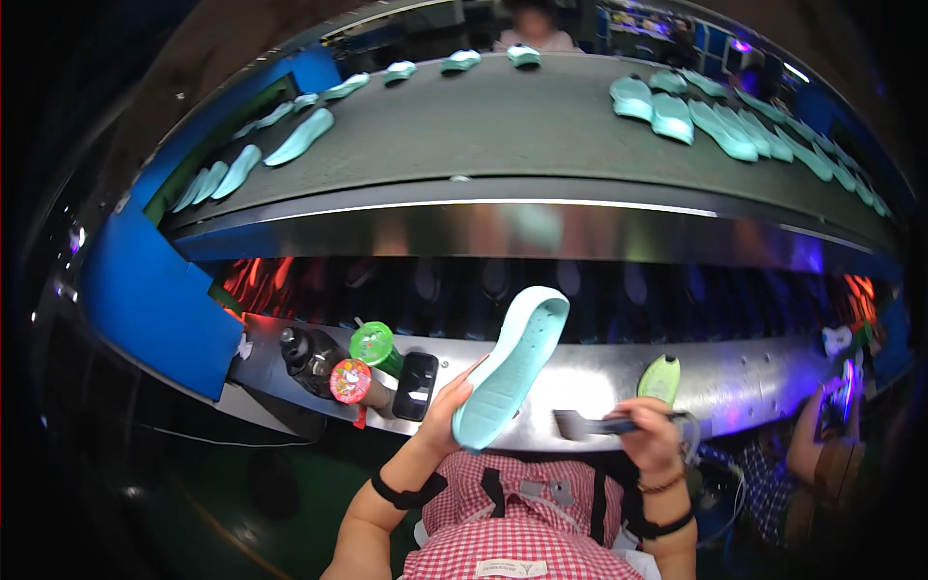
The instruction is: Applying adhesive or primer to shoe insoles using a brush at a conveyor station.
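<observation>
My left hand [448, 410] grips a pale turquoise shoe sole [518, 362] by its lower end and side. The sole is tilted up over the metal ledge, with its hollow inner face showing and a few small dark marks near the upper end. In my right hand [648, 443] is a flat brush [577, 425] with a dark handle, its head turned toward the sole but apart from it. Just beyond that hand, a light green sole-shaped piece [660, 378] lies on the ledge. Motion blurs the right fingers slightly.
A dark bottle [311, 360], a green-lidded cup [373, 342], a cup with a red patterned lid [351, 382] and a phone [416, 386] stand or lie on the metal ledge [580, 372]. Above runs a conveyor belt [464, 126] carrying several turquoise soles [671, 117]. Another person [822, 435] sits at right.
</observation>
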`<act>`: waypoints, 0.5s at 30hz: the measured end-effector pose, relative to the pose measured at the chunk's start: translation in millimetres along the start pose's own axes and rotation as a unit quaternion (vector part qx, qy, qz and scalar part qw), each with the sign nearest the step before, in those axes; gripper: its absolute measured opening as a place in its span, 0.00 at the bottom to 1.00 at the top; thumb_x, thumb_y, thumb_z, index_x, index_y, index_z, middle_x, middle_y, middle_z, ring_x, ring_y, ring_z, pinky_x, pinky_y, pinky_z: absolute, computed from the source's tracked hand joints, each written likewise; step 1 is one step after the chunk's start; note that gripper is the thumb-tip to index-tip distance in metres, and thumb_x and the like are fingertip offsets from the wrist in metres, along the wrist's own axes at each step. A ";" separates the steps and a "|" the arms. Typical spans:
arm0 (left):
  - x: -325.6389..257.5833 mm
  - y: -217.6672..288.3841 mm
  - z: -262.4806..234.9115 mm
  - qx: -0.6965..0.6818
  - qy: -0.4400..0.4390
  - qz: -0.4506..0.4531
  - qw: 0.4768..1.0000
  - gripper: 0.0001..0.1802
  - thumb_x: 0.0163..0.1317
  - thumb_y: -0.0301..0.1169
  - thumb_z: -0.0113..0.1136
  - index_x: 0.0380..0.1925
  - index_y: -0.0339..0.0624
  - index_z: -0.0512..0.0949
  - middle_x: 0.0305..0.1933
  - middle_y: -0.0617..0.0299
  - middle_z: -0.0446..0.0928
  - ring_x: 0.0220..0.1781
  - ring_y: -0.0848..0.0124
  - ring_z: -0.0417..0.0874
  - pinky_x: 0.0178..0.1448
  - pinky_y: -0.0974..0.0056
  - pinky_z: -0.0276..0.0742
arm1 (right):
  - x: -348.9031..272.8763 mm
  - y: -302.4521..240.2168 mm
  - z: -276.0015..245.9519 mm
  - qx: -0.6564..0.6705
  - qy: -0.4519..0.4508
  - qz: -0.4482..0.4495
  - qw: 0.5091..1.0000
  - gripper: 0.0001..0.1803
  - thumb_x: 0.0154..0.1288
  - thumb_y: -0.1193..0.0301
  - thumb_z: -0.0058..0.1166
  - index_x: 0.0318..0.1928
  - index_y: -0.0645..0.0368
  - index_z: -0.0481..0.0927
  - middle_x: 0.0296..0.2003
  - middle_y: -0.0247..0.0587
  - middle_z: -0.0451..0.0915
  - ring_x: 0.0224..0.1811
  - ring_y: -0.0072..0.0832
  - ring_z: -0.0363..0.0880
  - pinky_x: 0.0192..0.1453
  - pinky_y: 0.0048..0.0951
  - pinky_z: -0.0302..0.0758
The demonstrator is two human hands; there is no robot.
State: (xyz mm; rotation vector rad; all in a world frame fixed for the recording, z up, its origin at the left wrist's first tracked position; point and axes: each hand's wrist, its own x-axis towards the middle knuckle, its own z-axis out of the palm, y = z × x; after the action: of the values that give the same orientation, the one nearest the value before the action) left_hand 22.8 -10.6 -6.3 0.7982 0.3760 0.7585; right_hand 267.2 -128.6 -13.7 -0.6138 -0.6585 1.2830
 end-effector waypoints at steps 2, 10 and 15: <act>-5.9 26.6 -4.6 0.060 -0.050 0.060 0.995 0.37 0.55 0.43 0.46 0.60 0.32 0.51 0.56 0.47 0.63 0.53 0.58 0.71 0.56 0.60 0.67 | -15.1 -26.8 -12.4 0.058 0.083 -0.036 0.994 0.13 0.59 0.70 0.45 0.42 0.65 0.72 0.35 0.49 0.78 0.38 0.37 0.77 0.43 0.34 0.74; 106.8 183.3 -2.6 -0.217 -0.101 0.257 0.936 0.36 0.63 0.52 0.28 0.60 0.31 0.48 0.64 0.41 0.48 0.66 0.47 0.48 0.65 0.38 0.41 | -37.3 7.6 -101.5 0.096 0.377 -0.013 0.921 0.12 0.60 0.69 0.47 0.42 0.63 0.71 0.37 0.42 0.76 0.38 0.28 0.74 0.38 0.19 0.72; 76.8 170.7 -14.2 0.044 0.140 0.263 0.954 0.34 0.63 0.49 0.37 0.57 0.29 0.54 0.59 0.44 0.59 0.62 0.58 0.61 0.64 0.58 0.57 | -55.3 34.5 -147.3 0.179 0.450 -0.049 0.873 0.15 0.59 0.70 0.49 0.41 0.71 0.69 0.37 0.44 0.74 0.40 0.31 0.74 0.48 0.23 0.75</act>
State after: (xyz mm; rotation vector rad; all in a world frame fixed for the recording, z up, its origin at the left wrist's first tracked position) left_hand -12.3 131.2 111.6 0.8878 0.4586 1.3716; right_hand 344.9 -184.0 -143.4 -0.7636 0.3182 0.8462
